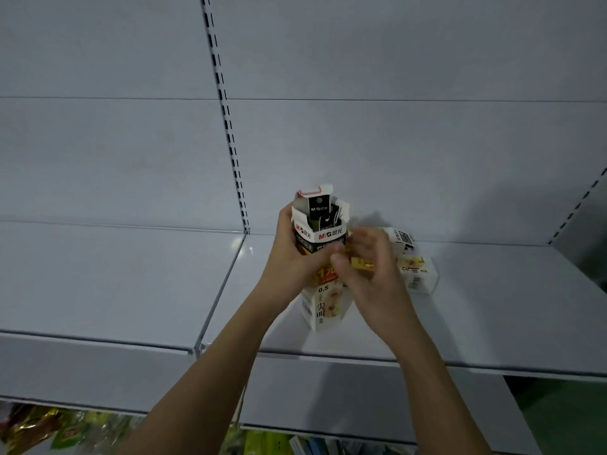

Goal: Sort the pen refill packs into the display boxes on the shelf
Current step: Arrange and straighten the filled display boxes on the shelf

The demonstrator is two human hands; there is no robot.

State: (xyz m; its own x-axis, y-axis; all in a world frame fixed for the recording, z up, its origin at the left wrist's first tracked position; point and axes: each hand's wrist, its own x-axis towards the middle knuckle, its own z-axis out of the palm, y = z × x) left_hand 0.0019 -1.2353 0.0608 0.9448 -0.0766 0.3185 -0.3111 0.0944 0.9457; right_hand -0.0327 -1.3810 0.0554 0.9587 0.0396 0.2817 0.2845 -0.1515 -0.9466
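- Tall white cardboard display box with black band and red-white M&G logo (320, 238) — top torn open, held upright above the grey metal shelf (492, 310), near its back panel.
- Black pen refill packs (319, 208) stick up out of the open top, one with a small M&G mark.
- Left hand (292, 254) grasps the box's left side, fingers curled round the front over the black band.
- Right hand (368, 267) is blurred, just right of the box; fingers curled, pinching a small yellow-orange pack (361, 262) — exact hold hard to tell.
- Second white display box with "0.5" and dark characters printed on it (323, 307) stands on the shelf directly under the held box, partly hidden by both hands.
- Third white box with a barcode (418, 274) lies on the shelf right of the hands; another opened white box with a QR code (402, 239) behind it.
- Slotted shelf upright (226, 126) runs up the back panel, left of the boxes.
- Colourful packaged goods (39, 428) on the lower level, bottom left, blurry.
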